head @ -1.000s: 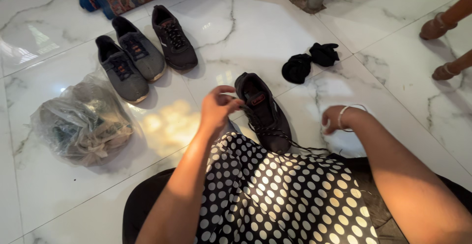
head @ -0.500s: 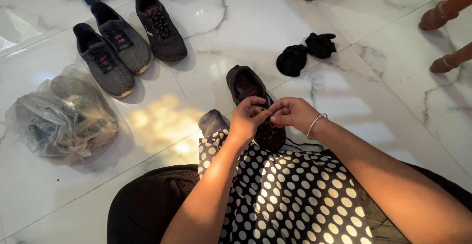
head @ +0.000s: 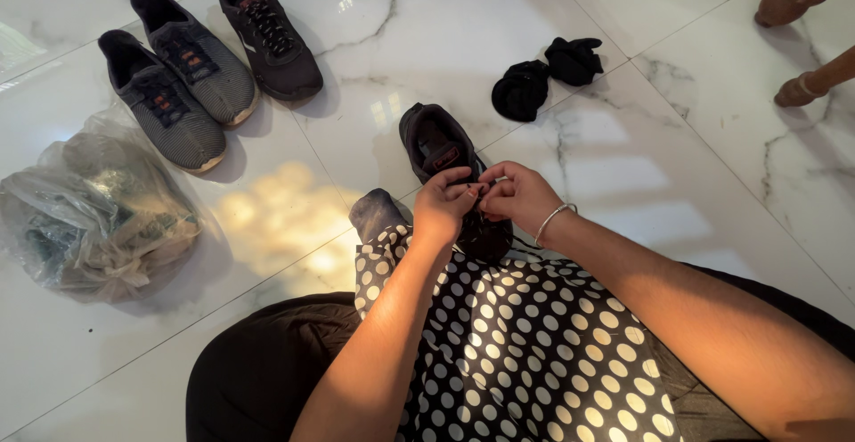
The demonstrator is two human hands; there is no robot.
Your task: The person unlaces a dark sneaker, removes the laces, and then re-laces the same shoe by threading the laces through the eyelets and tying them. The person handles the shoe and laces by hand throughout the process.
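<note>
A black sneaker (head: pixel 435 143) lies on the white marble floor in front of my lap, its opening pointing away from me. My left hand (head: pixel 443 210) and my right hand (head: pixel 519 197) meet over its middle, fingertips pinched together on the black shoelace (head: pixel 482 187). The hands hide most of the lacing. A silver bangle (head: pixel 551 219) circles my right wrist. A grey sock toe (head: pixel 378 214) pokes out just left of my left hand, above my black-and-white polka-dot garment (head: pixel 508 344).
Three more dark sneakers (head: pixel 198 54) stand in a row at the upper left. A clear plastic bag (head: pixel 93 219) of crumpled things lies at left. Two balled black socks (head: pixel 543 75) sit beyond the shoe. Wooden furniture legs (head: pixel 806 32) stand at upper right.
A second ago my hands were apart, the right one pulling the lace out sideways. They have come together over the sneaker and now pinch the lace. The view has tilted slightly.
</note>
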